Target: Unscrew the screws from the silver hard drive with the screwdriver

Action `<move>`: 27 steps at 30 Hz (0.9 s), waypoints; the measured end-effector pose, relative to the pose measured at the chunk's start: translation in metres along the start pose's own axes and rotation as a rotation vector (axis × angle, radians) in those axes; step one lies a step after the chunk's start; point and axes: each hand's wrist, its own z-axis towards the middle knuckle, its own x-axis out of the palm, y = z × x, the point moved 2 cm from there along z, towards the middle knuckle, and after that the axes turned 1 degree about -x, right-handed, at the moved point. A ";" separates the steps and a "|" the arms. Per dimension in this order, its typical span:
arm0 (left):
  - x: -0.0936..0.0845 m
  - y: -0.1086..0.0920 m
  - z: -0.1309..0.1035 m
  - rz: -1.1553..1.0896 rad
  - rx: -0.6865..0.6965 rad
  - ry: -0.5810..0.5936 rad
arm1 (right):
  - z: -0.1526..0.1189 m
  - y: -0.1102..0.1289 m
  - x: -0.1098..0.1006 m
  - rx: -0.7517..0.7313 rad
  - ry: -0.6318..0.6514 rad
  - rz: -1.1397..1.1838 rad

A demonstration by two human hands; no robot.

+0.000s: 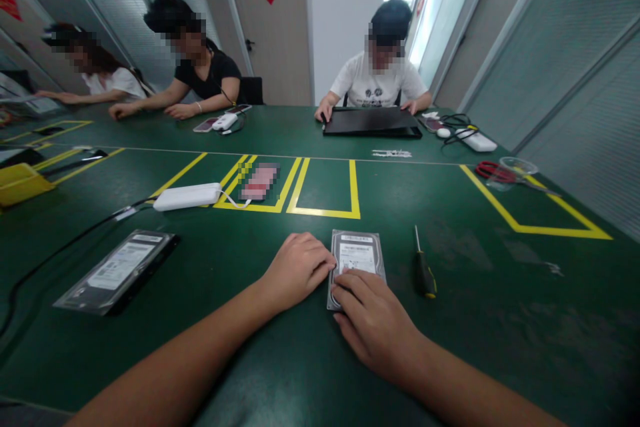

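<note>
On a dark green tabletop [280, 380], a silver rectangular hard drive with a white label [357, 252] lies flat. The person's bare left hand [299, 270] meets its left edge at the fingertips, while the bare right hand [370, 317] covers its lower part, fingers bent. Just right lies a black-and-yellow-handled screwdriver with a metal shaft [425, 273]. Well to the left is a second silver, white-labelled drive [120, 267]; beyond it lies a white oblong power bank [186, 197]. Across the table, a co-worker in a white T-shirt [377, 80] holds a flat black panel [373, 121].
</note>
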 end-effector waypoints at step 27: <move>0.006 0.015 -0.004 -0.398 -0.133 0.077 | -0.002 -0.056 -0.056 0.643 0.363 -0.674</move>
